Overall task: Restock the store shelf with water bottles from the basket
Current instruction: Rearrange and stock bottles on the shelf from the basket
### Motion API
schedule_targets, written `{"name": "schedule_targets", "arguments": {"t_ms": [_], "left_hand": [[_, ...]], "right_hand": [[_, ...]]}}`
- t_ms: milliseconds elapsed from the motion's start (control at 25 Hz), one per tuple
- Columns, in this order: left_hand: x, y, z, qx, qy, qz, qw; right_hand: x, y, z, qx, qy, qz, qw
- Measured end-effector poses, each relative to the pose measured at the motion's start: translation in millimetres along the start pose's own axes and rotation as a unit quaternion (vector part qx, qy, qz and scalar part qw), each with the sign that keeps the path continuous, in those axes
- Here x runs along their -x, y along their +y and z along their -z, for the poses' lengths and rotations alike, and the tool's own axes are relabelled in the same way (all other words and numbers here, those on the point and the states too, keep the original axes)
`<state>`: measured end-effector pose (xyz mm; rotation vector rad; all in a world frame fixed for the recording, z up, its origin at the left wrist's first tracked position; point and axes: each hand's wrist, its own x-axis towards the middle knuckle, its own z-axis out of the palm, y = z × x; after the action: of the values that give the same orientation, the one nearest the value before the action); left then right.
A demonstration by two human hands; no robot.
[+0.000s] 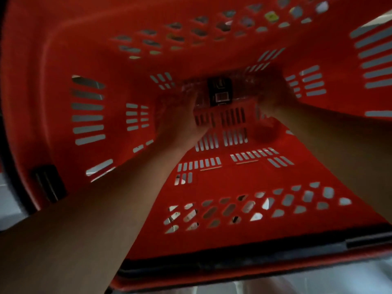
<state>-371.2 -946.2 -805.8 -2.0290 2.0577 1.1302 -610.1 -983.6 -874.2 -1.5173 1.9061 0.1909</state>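
A red slotted shopping basket [212, 181] fills the view. A clear water bottle [219, 92], at twelve o'clock, is clasped by curled fingers of the left hand [180, 122] and right hand [273, 96].

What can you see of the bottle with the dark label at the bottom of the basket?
The bottle looks like clear plastic with a dark label around its middle; blur hides the print and I cannot make out a cap. It lies on its side across the far end of the red basket floor. The left hand reaches it at its left part and the right hand at its right part. Whether the fingers already grip it cannot be told.
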Motion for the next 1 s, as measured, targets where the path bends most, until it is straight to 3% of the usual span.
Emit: {"name": "schedule_targets", "arguments": {"t_ms": [240,480,800,1000], "left_hand": [[21.0,2.4,7.6,0.0,-0.008,0.001,1.0],[107.4,53.0,85.2,0.036,0.003,-0.022,0.999],[258.1,98.9,221.4,0.072,-0.011,-0.027,0.997],[365.2,106.0,312.0,0.082,0.02,-0.014,0.996]], "right_hand": [[48.5,-7.3,19.6,0.137,-0.042,0.116,0.983],[156.2,-81.2,109.3,-0.018,0.064,0.084,0.994],[351.7,-144.3,254.8,-0.106,0.072,0.104,0.986],[451.9,-198.5,324.1,-0.176,0.051,0.196,0.963]]}}
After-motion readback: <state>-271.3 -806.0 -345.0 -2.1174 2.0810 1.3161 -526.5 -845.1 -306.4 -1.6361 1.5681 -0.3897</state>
